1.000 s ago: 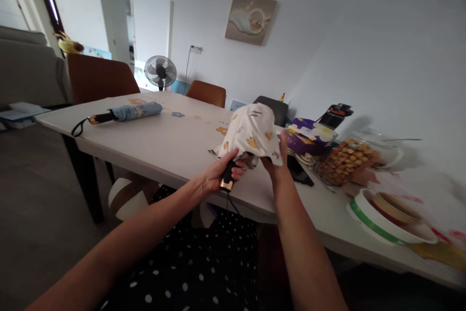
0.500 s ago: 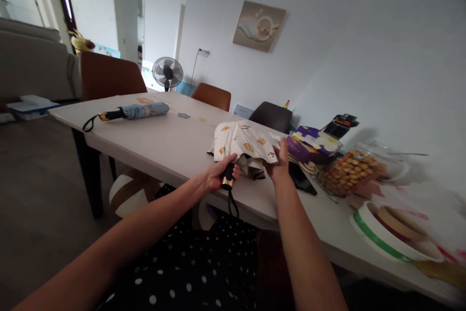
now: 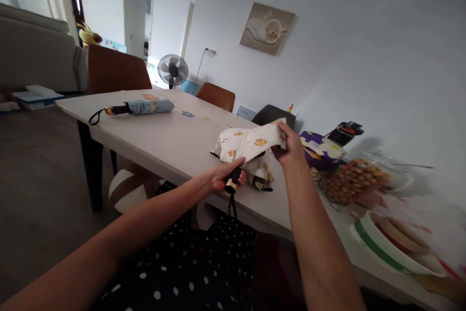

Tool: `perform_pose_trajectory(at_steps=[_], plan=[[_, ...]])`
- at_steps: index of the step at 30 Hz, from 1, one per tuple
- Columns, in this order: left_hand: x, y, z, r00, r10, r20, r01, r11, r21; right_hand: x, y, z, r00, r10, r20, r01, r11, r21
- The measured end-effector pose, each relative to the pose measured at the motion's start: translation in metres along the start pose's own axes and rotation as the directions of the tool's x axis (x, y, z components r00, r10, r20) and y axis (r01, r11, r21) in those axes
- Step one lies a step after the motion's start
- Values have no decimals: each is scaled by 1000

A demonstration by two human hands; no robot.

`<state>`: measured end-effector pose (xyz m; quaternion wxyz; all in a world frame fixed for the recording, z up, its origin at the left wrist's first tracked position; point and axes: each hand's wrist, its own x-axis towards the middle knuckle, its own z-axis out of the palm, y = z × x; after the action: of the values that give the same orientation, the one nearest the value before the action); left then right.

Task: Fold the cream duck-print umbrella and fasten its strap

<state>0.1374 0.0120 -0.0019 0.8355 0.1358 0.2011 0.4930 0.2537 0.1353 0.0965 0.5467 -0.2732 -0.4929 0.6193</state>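
A folding umbrella (image 3: 251, 140) with white fabric and yellow-orange cartoon prints lies loosely gathered over the near side of the table. My left hand (image 3: 227, 176) is wrapped round its black handle, which has a gold-coloured end and a hanging wrist strap. Out to the right, my right hand (image 3: 289, 145) pinches the edge of one fabric panel and holds it stretched away from the handle. Other folds droop beneath that panel. Further left on the table rests a blue umbrella (image 3: 151, 106), rolled up, its black and gold handle pointing left.
On the right of the white table (image 3: 163, 139) stand a purple tissue box (image 3: 316, 148), a clear jar of round brown snacks (image 3: 355, 180) and a white bowl with a green band (image 3: 382, 248). Chairs (image 3: 118, 71) line the far side; a fan (image 3: 173, 70) stands behind.
My right hand has lifted and pulled a fabric panel up and to the right, so it is now stretched out flatter. My left hand keeps its hold on the handle. The view has shifted slightly.
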Motion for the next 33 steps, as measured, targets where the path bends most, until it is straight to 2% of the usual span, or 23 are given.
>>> perform_pose_trajectory(at_steps=[1,4,7,10,13,15,19,22,23,25,27,29,31,33], plan=[[1,-1,0,1000,-16,0,16,1000,23,1,-3,14,1000,-2,17,3,999,-41],[3,-2,-2,1000,-18,22,17,996,84,4,-1,51,981,-184,54,191,954,-233],[3,-1,-3,999,-18,43,14,995,99,6,13,70,982,-147,116,182,894,-410],[-1,1,-3,996,-15,87,8,997,80,9,26,70,988,-99,122,146,870,-471],[-5,1,-3,986,5,165,-22,995,99,12,31,65,989,-111,97,145,849,-508],[-6,0,-2,984,11,177,-36,990,139,15,31,63,988,-139,66,153,839,-523],[-4,-2,1,997,30,73,-47,969,244,16,36,63,983,-180,26,165,825,-541],[0,-1,1,999,-19,30,13,978,209,13,38,63,986,-98,134,153,846,-510],[0,-1,0,999,-42,29,37,984,172,11,37,62,980,-81,180,159,862,-482],[0,1,-3,997,-58,42,55,995,82,10,31,56,971,-134,197,208,881,-424],[-2,2,-5,997,-32,67,34,999,-38,11,22,42,959,-269,87,280,866,-415],[-6,3,-6,996,3,89,13,984,-180,12,17,22,941,-336,-43,281,846,-454],[-8,3,-6,996,28,82,-3,956,-292,13,19,-1,921,-352,-167,230,838,-495],[-10,4,-5,997,48,55,-26,937,-349,10,30,-21,923,-303,-238,146,846,-512]])
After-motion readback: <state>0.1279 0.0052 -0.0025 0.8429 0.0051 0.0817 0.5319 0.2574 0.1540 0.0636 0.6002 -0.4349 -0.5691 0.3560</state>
